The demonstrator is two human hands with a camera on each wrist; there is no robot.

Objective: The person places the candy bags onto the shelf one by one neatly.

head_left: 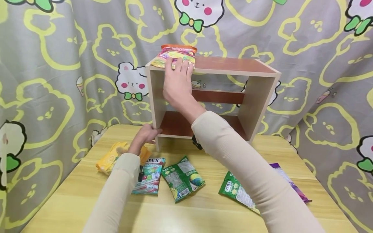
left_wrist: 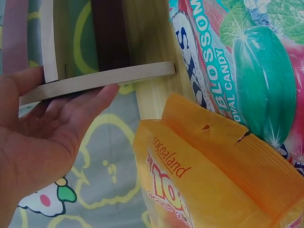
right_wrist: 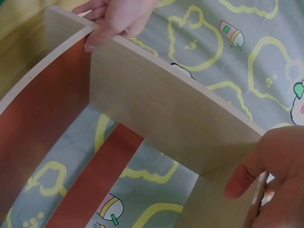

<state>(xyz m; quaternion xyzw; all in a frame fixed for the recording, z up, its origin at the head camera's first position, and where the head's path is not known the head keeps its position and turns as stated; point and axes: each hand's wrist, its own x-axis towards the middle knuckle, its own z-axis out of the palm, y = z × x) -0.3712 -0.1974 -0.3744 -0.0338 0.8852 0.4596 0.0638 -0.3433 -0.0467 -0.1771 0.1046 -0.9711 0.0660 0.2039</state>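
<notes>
A small two-tier shelf (head_left: 201, 72) with brown boards and pale sides stands at the back of the table. My left hand (head_left: 144, 136) grips its left side panel (left_wrist: 109, 80) low down, thumb on one face and fingers on the other. On the shelf's top left corner lies a pink, yellow and orange candy bag (head_left: 177, 53). My right hand (head_left: 177, 81) rests its extended fingers on that bag's front. In the right wrist view, the right thumb (right_wrist: 240, 183) shows below the top board, while the fingertips are hidden.
Left on the table are a yellow candy bag (head_left: 109, 158) and a teal Fox's bag (head_left: 151, 178), partly behind the left arm. A green bag (head_left: 183, 179) lies mid-table. Another green bag (head_left: 236, 191) and a purple bag (head_left: 291, 184) lie right, partly covered by the right arm.
</notes>
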